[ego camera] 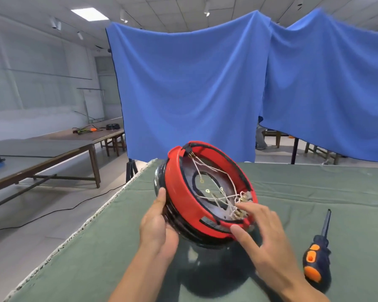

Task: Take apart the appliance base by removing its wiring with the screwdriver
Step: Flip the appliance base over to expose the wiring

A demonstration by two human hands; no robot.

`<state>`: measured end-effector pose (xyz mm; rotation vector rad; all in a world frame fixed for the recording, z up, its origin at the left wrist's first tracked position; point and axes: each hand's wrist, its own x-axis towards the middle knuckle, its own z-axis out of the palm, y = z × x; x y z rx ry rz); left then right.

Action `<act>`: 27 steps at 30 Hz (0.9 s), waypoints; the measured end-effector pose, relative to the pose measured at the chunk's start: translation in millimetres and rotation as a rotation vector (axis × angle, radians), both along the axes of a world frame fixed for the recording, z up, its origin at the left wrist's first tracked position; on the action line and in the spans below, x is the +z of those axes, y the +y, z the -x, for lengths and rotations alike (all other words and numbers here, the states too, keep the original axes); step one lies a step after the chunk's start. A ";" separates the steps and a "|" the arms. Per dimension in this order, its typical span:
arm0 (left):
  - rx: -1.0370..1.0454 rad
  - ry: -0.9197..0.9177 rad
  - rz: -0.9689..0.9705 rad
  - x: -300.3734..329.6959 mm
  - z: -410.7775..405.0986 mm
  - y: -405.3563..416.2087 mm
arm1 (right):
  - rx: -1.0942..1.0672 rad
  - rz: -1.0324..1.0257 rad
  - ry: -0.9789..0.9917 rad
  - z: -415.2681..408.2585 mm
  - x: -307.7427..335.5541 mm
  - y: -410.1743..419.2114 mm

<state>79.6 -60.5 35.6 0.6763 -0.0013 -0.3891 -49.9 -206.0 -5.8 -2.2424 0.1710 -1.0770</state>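
- Your left hand [159, 227] grips the tilted red appliance base [181, 205] by its left rim, thumb along the edge
- Your right hand [264, 232] is spread, fingertips touching the white wiring [227, 200] inside
- Screwdriver [316, 253] lies just right on the green table [96, 258]

Cloth-covered table [314, 188] (screwdriver [316, 251] atop)

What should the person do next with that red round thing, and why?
Probably the right hand should pick up the screwdriver, which lies untouched on the green cloth. The left hand already holds the appliance base tilted, wiring exposed.
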 end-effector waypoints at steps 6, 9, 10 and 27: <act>-0.015 0.129 -0.164 -31.9 -6.7 -14.5 | -0.125 0.190 0.007 -5.0 1.8 -8.8; 0.026 -0.099 -0.713 -39.4 -9.5 -18.1 | -0.153 0.199 -0.001 -3.6 2.4 -18.5; 0.057 -0.240 -0.975 -40.4 -10.9 -17.2 | -0.145 0.191 0.008 -2.4 3.1 -21.4; 0.404 -1.676 -1.319 -52.0 47.4 -15.5 | -0.721 -0.122 0.358 47.7 8.7 -32.3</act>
